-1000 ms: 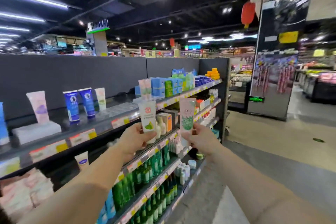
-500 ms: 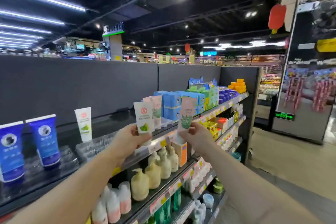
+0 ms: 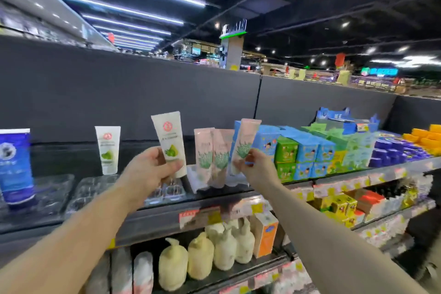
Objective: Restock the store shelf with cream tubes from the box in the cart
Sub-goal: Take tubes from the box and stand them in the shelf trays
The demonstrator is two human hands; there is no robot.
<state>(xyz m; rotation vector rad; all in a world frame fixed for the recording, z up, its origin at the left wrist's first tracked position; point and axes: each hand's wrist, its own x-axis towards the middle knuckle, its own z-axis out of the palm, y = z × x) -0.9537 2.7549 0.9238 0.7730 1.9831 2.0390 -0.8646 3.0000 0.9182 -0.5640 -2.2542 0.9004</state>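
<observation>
My left hand [image 3: 149, 170] grips a white cream tube [image 3: 170, 141] with a red logo and a green leaf, upright above the top shelf [image 3: 167, 216]. My right hand [image 3: 256, 166] pinches a pink tube [image 3: 244, 143] with a green aloe print by its lower end, tilted, just right of two matching pink tubes [image 3: 212, 157] standing on the shelf. Another white tube [image 3: 107, 149] of the same kind as mine stands on the shelf further left. Neither the box nor the cart is in view.
A blue tube [image 3: 15, 167] stands at the far left. Clear plastic trays [image 3: 88, 192] lie on the top shelf. Blue and green boxes [image 3: 303, 150] fill the shelf to the right. Cream pump bottles [image 3: 205, 255] and an orange carton [image 3: 265, 234] sit one shelf down.
I have come closer and turned to face the shelf. Both hands have carried their tubes up to the top shelf, the pink tube now beside the two standing pink tubes.
</observation>
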